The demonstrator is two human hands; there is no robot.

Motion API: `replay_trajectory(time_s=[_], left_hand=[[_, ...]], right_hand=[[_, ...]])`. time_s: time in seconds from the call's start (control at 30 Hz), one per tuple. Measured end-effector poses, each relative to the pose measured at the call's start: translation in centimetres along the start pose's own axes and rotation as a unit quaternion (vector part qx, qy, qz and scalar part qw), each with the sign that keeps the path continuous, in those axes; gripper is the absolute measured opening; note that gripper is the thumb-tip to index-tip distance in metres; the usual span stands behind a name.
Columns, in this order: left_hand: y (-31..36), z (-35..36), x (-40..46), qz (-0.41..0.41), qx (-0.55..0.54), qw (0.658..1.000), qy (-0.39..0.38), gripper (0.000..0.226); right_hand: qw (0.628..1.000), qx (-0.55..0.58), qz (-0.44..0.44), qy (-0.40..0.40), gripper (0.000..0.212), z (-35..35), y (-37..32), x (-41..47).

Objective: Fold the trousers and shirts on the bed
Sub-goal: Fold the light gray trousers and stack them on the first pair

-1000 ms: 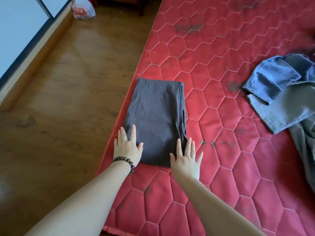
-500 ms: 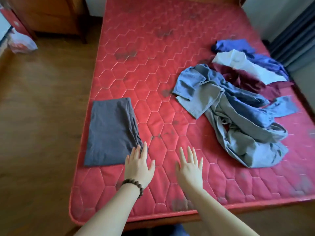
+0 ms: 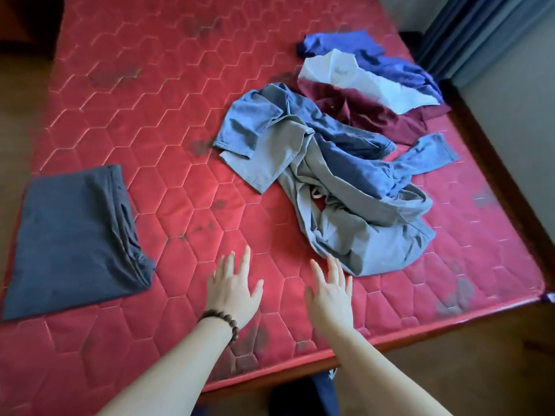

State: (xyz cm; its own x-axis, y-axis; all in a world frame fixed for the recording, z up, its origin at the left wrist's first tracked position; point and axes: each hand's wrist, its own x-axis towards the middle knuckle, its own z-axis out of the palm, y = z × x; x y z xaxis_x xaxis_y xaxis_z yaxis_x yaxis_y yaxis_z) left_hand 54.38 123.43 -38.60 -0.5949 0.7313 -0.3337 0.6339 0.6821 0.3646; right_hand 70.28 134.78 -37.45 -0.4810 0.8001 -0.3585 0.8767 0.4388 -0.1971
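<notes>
A folded dark grey garment [image 3: 72, 235] lies at the left edge of the red quilted mattress [image 3: 168, 121]. A loose heap lies right of centre: grey trousers [image 3: 354, 223] in front, a blue-grey garment [image 3: 339, 139] over them, then a maroon one [image 3: 369, 115], a white one [image 3: 348, 73] and a bright blue one [image 3: 387, 58] at the back. My left hand [image 3: 234, 291], with a bead bracelet at the wrist, and my right hand [image 3: 330, 294] hover flat over bare mattress with straight fingers, holding nothing. The right fingertips are close to the grey trousers' near end.
The bed's wooden frame [image 3: 498, 151] runs along the right side and the near edge. Blue curtains [image 3: 468, 31] hang at the back right. Wooden floor [image 3: 468, 364] lies around the bed.
Both hands have left the folded dark grey garment and moved right toward the heap. The view has swung right, so the folded garment now sits at the far left.
</notes>
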Motion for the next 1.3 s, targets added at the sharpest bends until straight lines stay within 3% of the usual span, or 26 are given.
replay_trajectory(time_s=[0.33, 0.6, 0.83, 0.93, 1.03, 1.07, 1.17, 1.3], left_hand=[[22.4, 7.9, 7.1, 0.056, 0.032, 0.998, 0.001, 0.078], [33.9, 11.7, 15.2, 0.211, 0.050, 0.975, 0.048, 0.081], [38.3, 17.0, 20.0, 0.248, 0.143, 0.956, 0.061, 0.084], [37.2, 18.9, 20.8, 0.228, 0.147, 0.959, 0.080, 0.065], [35.9, 19.4, 20.7, 0.230, 0.114, 0.963, 0.079, 0.038], [35.6, 19.3, 20.5, 0.232, 0.102, 0.964, 0.078, 0.032], [35.2, 17.9, 20.0, 0.231, 0.050, 0.968, 0.081, 0.025], [35.5, 12.8, 19.2, 0.200, -0.050, 0.971, 0.120, 0.019]], right_hand=[[0.998, 0.015, 0.060, 0.030, 0.053, -7.7, 22.3, 8.8], [0.995, 0.026, 0.083, 0.040, 0.062, -8.7, 29.5, 15.5], [0.991, 0.058, 0.123, 0.019, 0.071, -5.3, 33.3, 20.8], [0.985, 0.096, 0.142, 0.000, 0.086, -2.9, 33.8, 22.1], [0.975, 0.103, 0.188, 0.054, 0.093, -1.7, 33.7, 22.6], [0.970, 0.125, 0.198, 0.062, 0.088, -1.6, 33.6, 22.7], [0.964, 0.191, 0.175, 0.059, 0.041, -2.3, 33.5, 22.6], [0.945, 0.243, 0.150, 0.158, 0.018, -5.4, 32.4, 20.5]])
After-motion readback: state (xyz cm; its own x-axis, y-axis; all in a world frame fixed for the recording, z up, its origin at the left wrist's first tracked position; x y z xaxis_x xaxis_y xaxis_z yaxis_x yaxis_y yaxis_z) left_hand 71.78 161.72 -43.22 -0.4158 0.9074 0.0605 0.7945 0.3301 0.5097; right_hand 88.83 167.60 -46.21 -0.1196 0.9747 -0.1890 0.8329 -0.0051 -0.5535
